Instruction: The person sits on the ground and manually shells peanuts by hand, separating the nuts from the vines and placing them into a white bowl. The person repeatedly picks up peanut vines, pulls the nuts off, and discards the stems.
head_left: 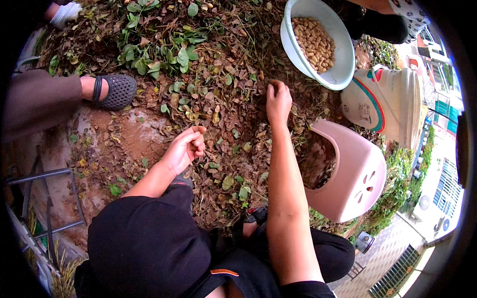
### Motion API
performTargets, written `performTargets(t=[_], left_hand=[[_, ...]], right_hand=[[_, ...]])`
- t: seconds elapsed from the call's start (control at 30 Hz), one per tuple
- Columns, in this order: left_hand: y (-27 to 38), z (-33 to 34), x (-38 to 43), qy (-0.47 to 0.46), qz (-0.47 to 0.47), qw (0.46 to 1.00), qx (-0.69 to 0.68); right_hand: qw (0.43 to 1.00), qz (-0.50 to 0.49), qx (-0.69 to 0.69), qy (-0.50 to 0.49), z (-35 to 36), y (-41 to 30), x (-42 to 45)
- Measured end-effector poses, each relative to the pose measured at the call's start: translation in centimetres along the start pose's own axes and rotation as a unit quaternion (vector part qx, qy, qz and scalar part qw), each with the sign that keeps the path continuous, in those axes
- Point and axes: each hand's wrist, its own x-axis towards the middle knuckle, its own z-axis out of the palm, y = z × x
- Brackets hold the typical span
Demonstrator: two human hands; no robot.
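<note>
My left hand (186, 146) hovers over the leaf-strewn ground with its fingers curled; whether something small sits between them cannot be told. Farther forward and to the right, my right hand (279, 97) reaches down with bent fingers, its fingertips near the dry leaves. What those fingertips touch is hidden. Just beyond it stands a light blue plastic basin (343, 56), tilted in the view, with unshelled peanuts (315, 44) in its bottom. Brown dry leaves (223, 111) cover the soil, and a heap of greener leafy stems (160, 56) lies at the upper left.
A pink plastic stool (350, 167) lies on its side at the right, near a white plastic bucket (387, 102). Another person's foot in a dark perforated clog (118, 92) rests at the left. A metal frame (48, 173) stands lower left. More people's feet show along the top.
</note>
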Motion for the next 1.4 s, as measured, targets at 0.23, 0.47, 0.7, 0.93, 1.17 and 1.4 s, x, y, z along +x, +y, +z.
performTargets(t=[0.23, 0.47, 0.7, 0.93, 1.17, 1.4], left_hand=[[0.9, -0.5, 0.0, -0.040, 0.014, 0.998, -0.042], [1.7, -2.9, 0.5, -0.046, 0.055, 0.992, -0.100], [2.0, -2.6, 0.7, 0.025, 0.060, 0.986, -0.152], [2.5, -2.6, -2.4, 0.072, 0.114, 0.987, 0.090], [7.2, -2.2, -1.3, 0.264, 0.247, 0.649, 0.669], [4.0, -5.1, -1.6, 0.128, 0.288, 0.496, 0.809]], right_hand=[[0.995, 0.062, -0.076, -0.014, 1.9, -1.3, 3.2], [0.955, 0.185, 0.216, -0.081, -0.9, -7.1, -5.7], [0.956, -0.117, 0.139, -0.233, 1.8, -13.1, -7.6], [0.809, -0.184, 0.007, -0.558, -0.6, -7.8, -7.2], [0.908, -0.171, -0.075, -0.376, -2.1, -6.4, -4.4], [0.802, -0.234, 0.037, -0.548, -0.8, -8.9, -8.1]])
